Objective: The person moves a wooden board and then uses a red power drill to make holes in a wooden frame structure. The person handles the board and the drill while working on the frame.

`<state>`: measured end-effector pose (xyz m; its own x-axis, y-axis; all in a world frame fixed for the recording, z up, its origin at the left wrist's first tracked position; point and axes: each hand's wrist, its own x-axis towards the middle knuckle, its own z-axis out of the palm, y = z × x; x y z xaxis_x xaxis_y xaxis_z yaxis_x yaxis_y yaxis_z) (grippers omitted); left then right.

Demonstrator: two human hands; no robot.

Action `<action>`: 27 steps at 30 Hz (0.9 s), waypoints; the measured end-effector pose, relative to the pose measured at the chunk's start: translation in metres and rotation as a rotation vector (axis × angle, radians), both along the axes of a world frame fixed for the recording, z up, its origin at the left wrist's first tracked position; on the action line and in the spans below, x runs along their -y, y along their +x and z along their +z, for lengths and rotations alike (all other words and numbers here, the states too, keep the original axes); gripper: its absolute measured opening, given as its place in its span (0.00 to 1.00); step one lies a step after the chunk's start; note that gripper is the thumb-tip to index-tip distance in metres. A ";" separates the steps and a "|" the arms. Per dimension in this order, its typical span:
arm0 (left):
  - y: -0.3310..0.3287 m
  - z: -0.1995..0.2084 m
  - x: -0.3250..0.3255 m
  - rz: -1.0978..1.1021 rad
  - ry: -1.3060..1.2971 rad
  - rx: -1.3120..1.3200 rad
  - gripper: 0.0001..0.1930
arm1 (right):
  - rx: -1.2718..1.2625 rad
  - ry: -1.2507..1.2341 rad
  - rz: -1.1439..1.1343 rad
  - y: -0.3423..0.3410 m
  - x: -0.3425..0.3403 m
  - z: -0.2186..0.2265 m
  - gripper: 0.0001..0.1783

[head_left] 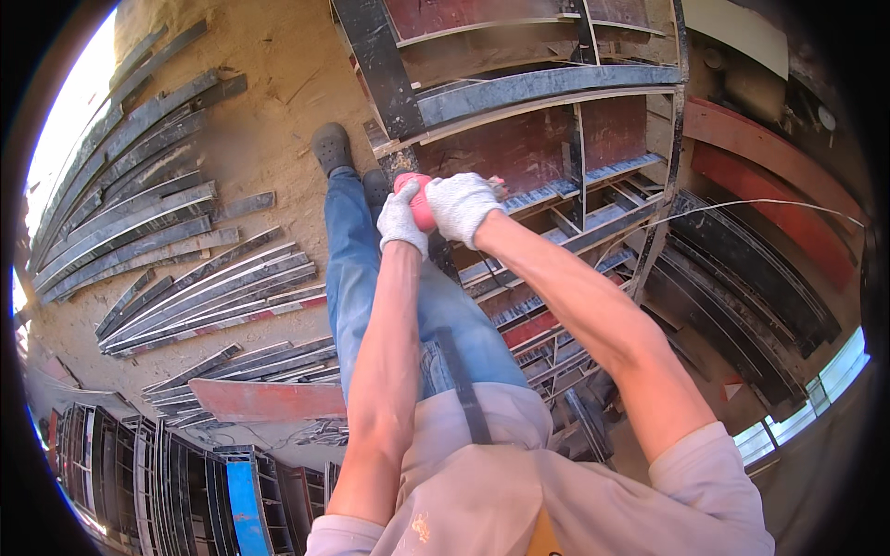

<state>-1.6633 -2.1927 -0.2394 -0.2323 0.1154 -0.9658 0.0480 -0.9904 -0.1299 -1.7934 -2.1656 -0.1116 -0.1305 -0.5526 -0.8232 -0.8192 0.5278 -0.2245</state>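
My left hand, in a white knit glove, is closed around the front of a red power tool. My right hand, gloved the same way, grips its body further back. A bit of red shows past the right hand's fingers. The tool's dark front end points at the corner of a stacked frame panel; whether it touches cannot be told. My hands hide most of the tool, so its exact kind is unclear. Dark-painted ribs and reddish-brown boards make up the panel stack.
Long dark planks lie in piles on the sandy ground at left, with a reddish board below them. Curved dark panels and red sheets lie at right. A pale cable stretches across there. Upright frames stand at lower left.
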 end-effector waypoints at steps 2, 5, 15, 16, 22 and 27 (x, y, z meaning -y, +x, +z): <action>0.015 -0.006 -0.023 -0.128 -0.216 0.094 0.20 | 0.010 0.069 -0.005 0.005 -0.011 0.009 0.16; -0.004 0.003 -0.008 -0.327 -0.287 0.187 0.20 | -0.038 0.015 -0.025 0.001 -0.014 -0.002 0.15; -0.049 0.063 0.007 -0.398 -0.310 0.330 0.20 | 0.055 0.076 -0.060 -0.026 -0.025 -0.001 0.18; -0.054 0.068 0.006 -0.388 -0.311 0.354 0.19 | 0.071 0.067 -0.059 -0.029 -0.027 -0.002 0.18; -0.040 0.071 0.001 -0.274 -0.279 0.335 0.17 | 0.017 -0.079 0.001 -0.019 -0.036 0.005 0.19; -0.020 0.113 -0.009 -0.050 -0.197 0.186 0.14 | 0.097 0.025 -0.002 -0.021 -0.021 0.058 0.20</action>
